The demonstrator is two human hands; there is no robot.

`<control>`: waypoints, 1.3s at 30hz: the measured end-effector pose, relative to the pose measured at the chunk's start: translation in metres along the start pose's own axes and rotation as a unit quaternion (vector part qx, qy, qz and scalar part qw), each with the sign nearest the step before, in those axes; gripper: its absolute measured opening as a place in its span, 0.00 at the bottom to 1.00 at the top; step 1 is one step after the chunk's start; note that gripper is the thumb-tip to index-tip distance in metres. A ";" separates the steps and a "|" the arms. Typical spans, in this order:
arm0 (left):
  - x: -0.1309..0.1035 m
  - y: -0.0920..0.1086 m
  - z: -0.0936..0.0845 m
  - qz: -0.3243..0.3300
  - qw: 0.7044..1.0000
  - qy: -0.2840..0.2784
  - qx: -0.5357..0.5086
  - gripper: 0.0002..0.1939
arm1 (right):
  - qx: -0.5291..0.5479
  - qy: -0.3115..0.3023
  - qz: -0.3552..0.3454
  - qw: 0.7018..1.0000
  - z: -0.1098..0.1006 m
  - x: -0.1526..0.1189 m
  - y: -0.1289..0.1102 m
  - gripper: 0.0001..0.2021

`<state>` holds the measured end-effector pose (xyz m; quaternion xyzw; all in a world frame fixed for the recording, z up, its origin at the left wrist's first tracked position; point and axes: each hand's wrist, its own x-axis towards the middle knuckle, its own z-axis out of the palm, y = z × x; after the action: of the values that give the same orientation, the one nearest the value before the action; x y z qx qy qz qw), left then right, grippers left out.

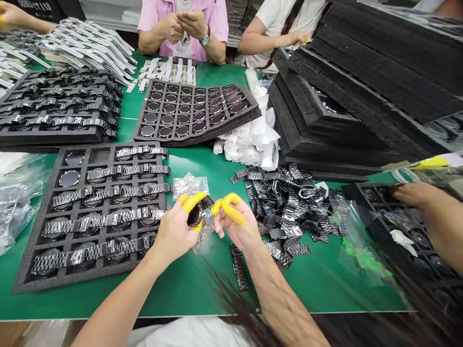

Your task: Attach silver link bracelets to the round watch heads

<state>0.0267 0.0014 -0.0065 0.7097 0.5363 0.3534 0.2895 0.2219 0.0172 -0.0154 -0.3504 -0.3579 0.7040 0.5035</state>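
Observation:
Yellow finger cots cover several fingertips on both my hands. My left hand (178,224) is closed round a watch (195,216) with a dark round face, and a bit of black band shows at its top. Close to its right, my right hand (237,219) is pinched; whatever lies between its fingertips is too small to make out. Thin metal pins (188,185) lie in a clear bag just behind my hands, and more loose pins (204,235) lie beneath them. A black metal watch band (238,267) rests below my right hand.
At left, a foam tray (27,284) holds watches, several with black bands. Another tray (197,140) of watch faces stands behind. A pile of black bands (289,207) lies right, below stacked foam trays (361,120). A co-worker's arm (430,212) reaches in at right; other people sit opposite.

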 end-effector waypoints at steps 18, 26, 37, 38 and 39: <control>-0.002 -0.001 0.002 0.019 0.993 -0.009 0.120 0.37 | 0.068 0.031 0.025 0.997 0.016 -0.002 0.004 0.19; -0.005 0.004 0.002 0.030 0.996 -0.038 0.074 0.36 | 0.031 0.096 -0.007 0.995 0.021 -0.003 0.014 0.25; 0.008 0.020 -0.008 -0.207 0.885 -0.142 -0.391 0.23 | -0.095 0.070 -0.136 0.984 0.009 0.001 0.016 0.26; 0.008 0.020 -0.009 -0.226 0.872 -0.149 -0.407 0.23 | -0.108 0.050 -0.137 0.983 0.007 0.001 0.015 0.25; 0.008 0.020 -0.010 -0.243 0.860 -0.155 -0.421 0.23 | -0.119 0.034 -0.134 0.983 0.006 0.001 0.015 0.23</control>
<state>0.0312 0.0042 0.0167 0.4129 0.4398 0.3500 0.7167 0.2100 0.0141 -0.0257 -0.3798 -0.4658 0.5702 0.5600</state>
